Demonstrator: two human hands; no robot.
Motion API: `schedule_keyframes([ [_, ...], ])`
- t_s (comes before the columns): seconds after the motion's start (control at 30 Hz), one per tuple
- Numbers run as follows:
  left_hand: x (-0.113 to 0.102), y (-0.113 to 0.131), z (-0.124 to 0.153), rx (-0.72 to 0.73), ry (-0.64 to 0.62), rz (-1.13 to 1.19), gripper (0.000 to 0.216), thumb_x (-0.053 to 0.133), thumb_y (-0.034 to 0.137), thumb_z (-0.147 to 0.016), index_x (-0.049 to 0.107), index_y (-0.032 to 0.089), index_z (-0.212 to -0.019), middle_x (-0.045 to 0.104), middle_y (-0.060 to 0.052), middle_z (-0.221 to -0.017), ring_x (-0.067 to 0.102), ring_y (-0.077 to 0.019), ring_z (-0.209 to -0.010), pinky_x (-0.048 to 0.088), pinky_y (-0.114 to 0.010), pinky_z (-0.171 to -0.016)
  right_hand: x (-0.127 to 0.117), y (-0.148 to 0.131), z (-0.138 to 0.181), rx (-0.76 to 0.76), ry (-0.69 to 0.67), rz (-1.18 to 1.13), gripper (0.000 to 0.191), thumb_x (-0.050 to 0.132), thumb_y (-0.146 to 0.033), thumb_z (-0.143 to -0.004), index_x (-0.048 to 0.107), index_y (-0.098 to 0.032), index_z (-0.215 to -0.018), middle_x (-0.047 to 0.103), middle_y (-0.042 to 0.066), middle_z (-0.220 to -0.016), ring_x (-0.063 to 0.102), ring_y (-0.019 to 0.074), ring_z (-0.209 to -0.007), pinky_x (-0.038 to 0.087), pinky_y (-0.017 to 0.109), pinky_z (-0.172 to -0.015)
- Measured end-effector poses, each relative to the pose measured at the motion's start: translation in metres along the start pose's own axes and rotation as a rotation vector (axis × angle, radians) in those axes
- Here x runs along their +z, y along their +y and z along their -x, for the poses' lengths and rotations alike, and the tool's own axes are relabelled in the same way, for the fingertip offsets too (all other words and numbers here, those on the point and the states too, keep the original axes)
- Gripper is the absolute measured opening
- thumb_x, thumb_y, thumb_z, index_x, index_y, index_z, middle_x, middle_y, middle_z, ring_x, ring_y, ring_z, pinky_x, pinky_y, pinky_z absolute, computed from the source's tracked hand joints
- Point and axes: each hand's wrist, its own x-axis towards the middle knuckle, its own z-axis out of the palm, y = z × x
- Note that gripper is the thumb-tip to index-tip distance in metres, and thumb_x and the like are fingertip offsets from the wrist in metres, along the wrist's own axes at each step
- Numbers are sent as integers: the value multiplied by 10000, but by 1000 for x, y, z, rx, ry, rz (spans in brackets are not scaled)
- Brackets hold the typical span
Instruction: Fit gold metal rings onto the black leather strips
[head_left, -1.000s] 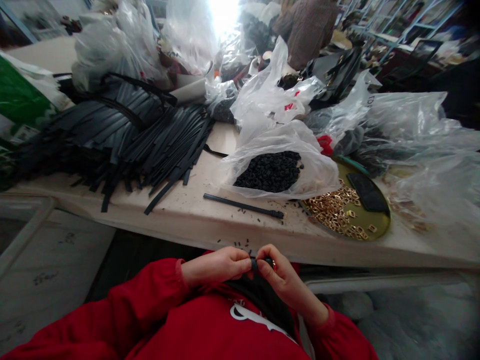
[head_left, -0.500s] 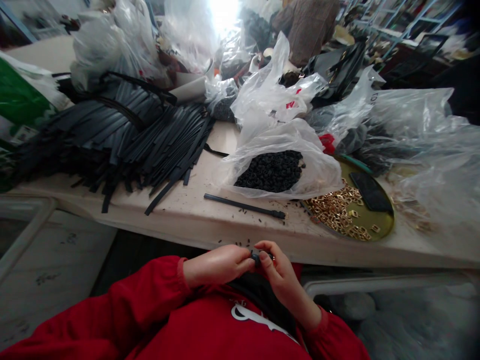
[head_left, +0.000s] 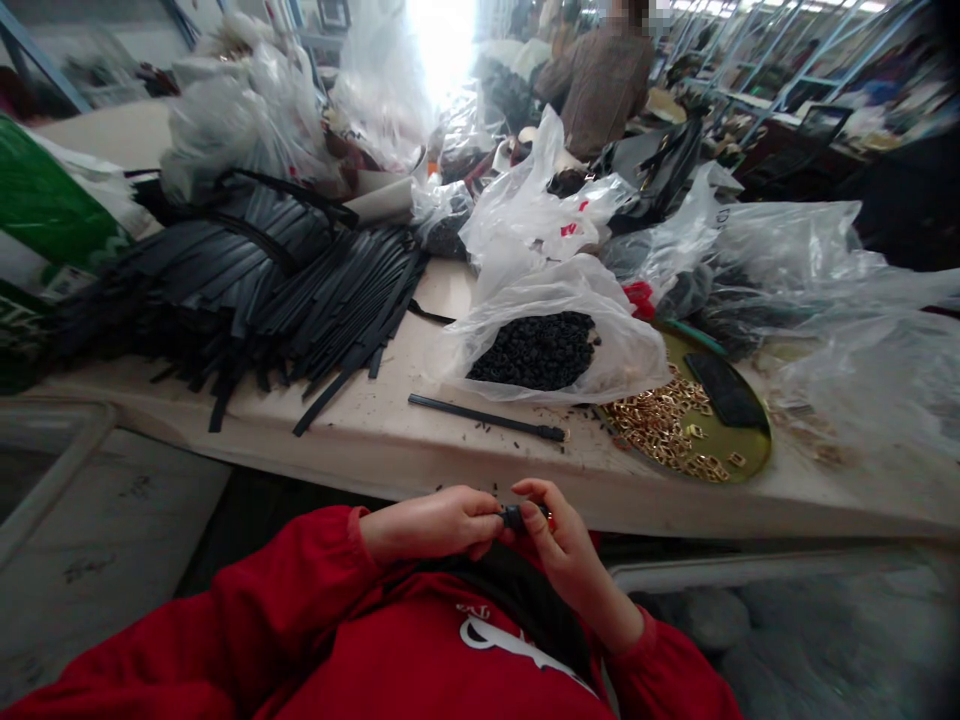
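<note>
In front of my chest, at the table's near edge, both hands pinch a black strap (head_left: 513, 517). My left hand (head_left: 450, 520) is closed on its left part. The thumb and fingers of my right hand (head_left: 556, 535) grip its right end, where a small gold glint shows; most of the strap is hidden. Another black strap (head_left: 480, 416) lies on the table just beyond, with a gold buckle at its right end. Behind it, an open plastic bag (head_left: 630, 365) holds many small black loops (head_left: 532, 350). Gold buckles (head_left: 660, 425) are heaped on a round tray (head_left: 750, 455).
A large bundle of black straps (head_left: 300, 290) covers the left of the table (head_left: 352, 440). A dark phone-like slab (head_left: 724, 388) lies on the tray. Clear plastic bags (head_left: 795, 240) crowd the back and right. A person (head_left: 607, 80) is beyond the table.
The camera view has tilted up slightly, showing more of the room. My left hand has shifted slightly left along the strap, and more of the black piece shows between the hands.
</note>
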Motion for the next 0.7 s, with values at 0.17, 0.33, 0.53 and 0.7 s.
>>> schedule_keyframes([
  [0.17, 3, 1, -4, -26, 60, 106, 387, 398, 452, -809, 592, 120, -771, 393, 50, -528, 317, -70, -459, 229, -196, -415, -1, -2, 1, -26, 15, -52, 234, 349, -366, -885, 456, -198, -1008, 565, 0, -737, 559, 130, -637, 444, 236, -583],
  [0.33, 0, -1, -10, -43, 53, 34, 395, 396, 476, -805, 558, 132, -698, 453, 40, -513, 358, -72, -438, 256, -194, -413, 1, 3, -2, -30, 6, -58, 224, 352, -351, -886, 463, -198, -1006, 557, 1, -736, 550, 123, -628, 445, 231, -574],
  [0.53, -10, 7, -20, -17, 75, -116, 422, 314, 471, -841, 549, 141, -722, 557, 4, -616, 436, -84, -462, 308, -187, -428, 4, 11, -13, -19, 33, -43, 247, 337, -357, -889, 468, -204, -1032, 579, 17, -780, 574, 140, -695, 465, 244, -616],
  [0.7, -24, 24, -37, 70, 152, -432, 398, 304, 406, -859, 585, 155, -733, 618, -28, -663, 506, -126, -546, 323, -211, -489, -4, 17, -30, -32, 163, -45, 270, 343, -378, -884, 483, -194, -1023, 587, 30, -800, 567, 144, -678, 458, 246, -602],
])
